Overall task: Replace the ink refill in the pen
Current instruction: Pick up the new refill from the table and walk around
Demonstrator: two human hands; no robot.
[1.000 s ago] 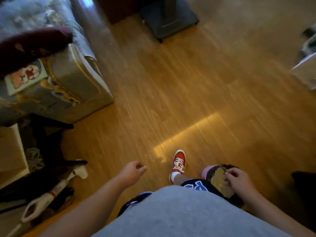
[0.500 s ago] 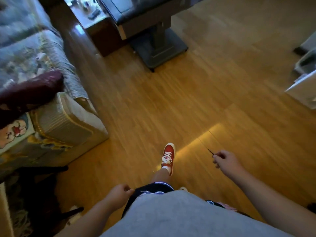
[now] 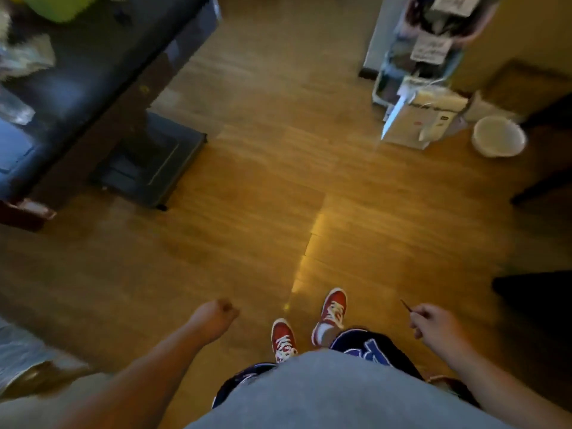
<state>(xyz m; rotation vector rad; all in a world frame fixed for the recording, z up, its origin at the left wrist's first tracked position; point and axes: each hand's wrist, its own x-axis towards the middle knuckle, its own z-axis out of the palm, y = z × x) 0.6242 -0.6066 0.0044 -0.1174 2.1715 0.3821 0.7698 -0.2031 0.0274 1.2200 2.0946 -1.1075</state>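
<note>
**Wood floor, dark table, cluttered far corner**

A plank floor (image 3: 263, 187) of warm brown wood filled the view, blurred throughout. A narrow streak of light (image 3: 311, 239) ran across the planks near the middle. At the floor's far left stood a dark table (image 3: 93, 72) on a square pedestal base (image 3: 148, 162). A green thing (image 3: 58, 4) lay at the table's far edge, with pale clutter beside it, too blurred to name. At the far right a white box (image 3: 424, 119) sat on the floor against a rack (image 3: 430, 48) hung with paper labels, and a white bowl (image 3: 498, 137) rested just beside the box. A brown mat (image 3: 523, 88) lay behind the bowl. Dark furniture (image 3: 535, 292) edged the right side.
</note>
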